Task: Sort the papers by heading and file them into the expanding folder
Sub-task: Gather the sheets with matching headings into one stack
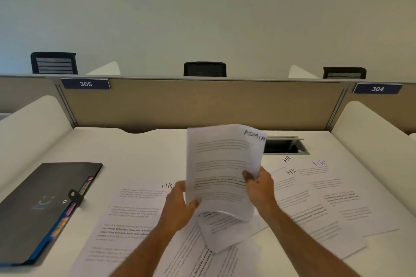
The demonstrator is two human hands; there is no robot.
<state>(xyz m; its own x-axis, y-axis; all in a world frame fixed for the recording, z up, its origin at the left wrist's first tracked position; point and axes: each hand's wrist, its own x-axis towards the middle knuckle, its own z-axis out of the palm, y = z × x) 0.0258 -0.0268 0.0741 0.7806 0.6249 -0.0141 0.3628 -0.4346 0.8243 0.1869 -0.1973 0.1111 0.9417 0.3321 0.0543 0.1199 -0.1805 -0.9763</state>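
A white sheet headed ADMIN point(222, 164) is held upright above the desk, with more sheets curling behind its lower edge. My left hand point(180, 204) grips its lower left edge and my right hand point(258, 186) pinches its right edge. Flat on the desk lie a sheet headed HR point(135, 209) to the left and three overlapping HR sheets point(315, 191) to the right. More loose papers point(193, 254) spread under my forearms. The dark expanding folder point(42, 207) lies closed at the left, with coloured tabs along its right edge.
The white desk point(139, 150) is walled by a tan partition point(202, 103) at the back and white side dividers. An open cable hatch point(286, 146) sits behind the held sheet. Black chair backs show beyond the partition.
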